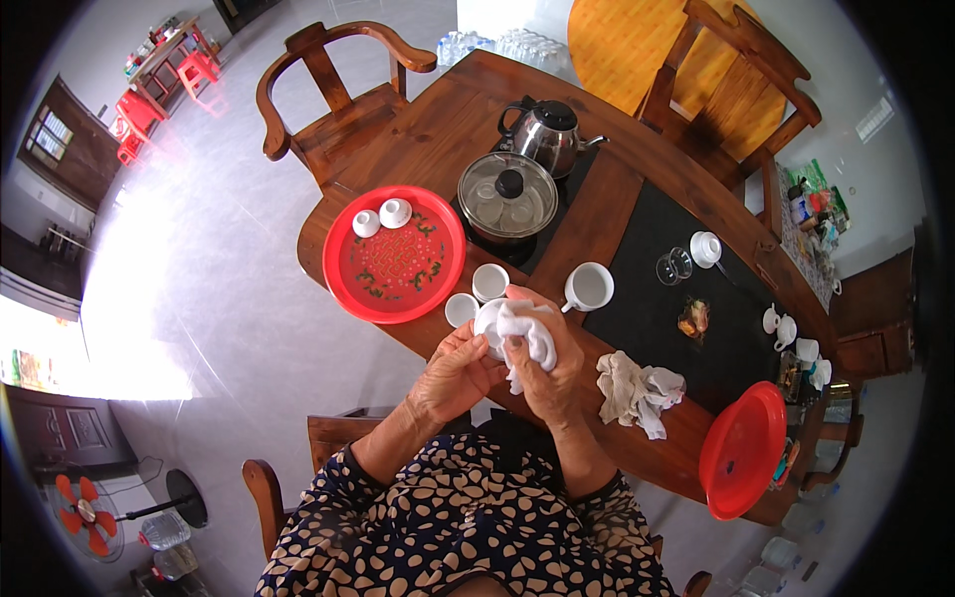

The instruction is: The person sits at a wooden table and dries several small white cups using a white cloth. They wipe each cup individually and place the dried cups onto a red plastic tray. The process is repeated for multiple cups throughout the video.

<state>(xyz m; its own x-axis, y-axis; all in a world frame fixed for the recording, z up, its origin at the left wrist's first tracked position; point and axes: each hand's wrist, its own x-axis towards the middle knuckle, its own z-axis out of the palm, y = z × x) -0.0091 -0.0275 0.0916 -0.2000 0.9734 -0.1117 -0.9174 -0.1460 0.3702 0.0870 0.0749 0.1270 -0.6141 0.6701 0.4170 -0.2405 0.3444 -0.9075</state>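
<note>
Just over the table's near edge, my left hand [446,383] pinches a small white cup [485,320], mostly covered. My right hand [559,370] is closed around a white cloth [529,333] pressed against that cup. Right beyond my hands two white cups stand on the wood, a farther one [490,282] and a nearer one [461,310]. A larger white mug [591,287] stands to their right. On the left, a round red tray [343,289] with a printed pattern holds two small white cups [381,218] near its far rim.
A glass-lidded pot [487,214] and a steel kettle [552,144] stand behind the cups. Crumpled cloths [637,390] lie to the right, near a red basin [741,448]. A glass vessel [673,266] and a white lidded bowl [705,250] rest on the black panel [647,298].
</note>
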